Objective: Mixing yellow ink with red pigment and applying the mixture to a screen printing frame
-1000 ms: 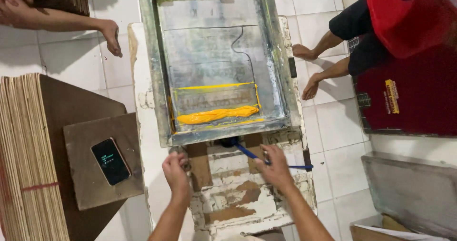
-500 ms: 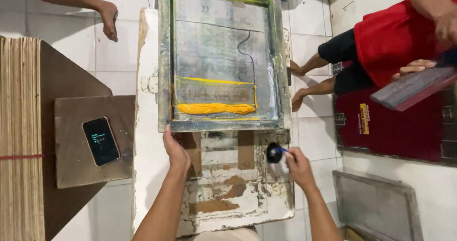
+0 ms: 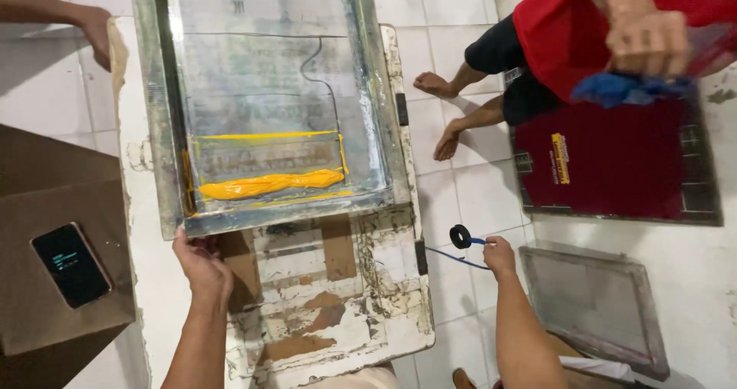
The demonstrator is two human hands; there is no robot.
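My left hand [image 3: 203, 268] has its grip clamped on the near left corner of the screen-printing frame [image 3: 157, 143], which lies on the paint-worn white desk [image 3: 338, 312]. Inside the frame a ridge of yellow ink [image 3: 269, 183] runs along the near end of the mesh. My right hand [image 3: 499, 254] is out past the desk's right edge, grip closed around a blue cord with a black tape roll [image 3: 461, 236] at its tip. Left of me, a phone [image 3: 71, 264] rests on brown board. Far right, another person in red holds a blue cloth [image 3: 618, 88] over a dark red screen [image 3: 614, 158].
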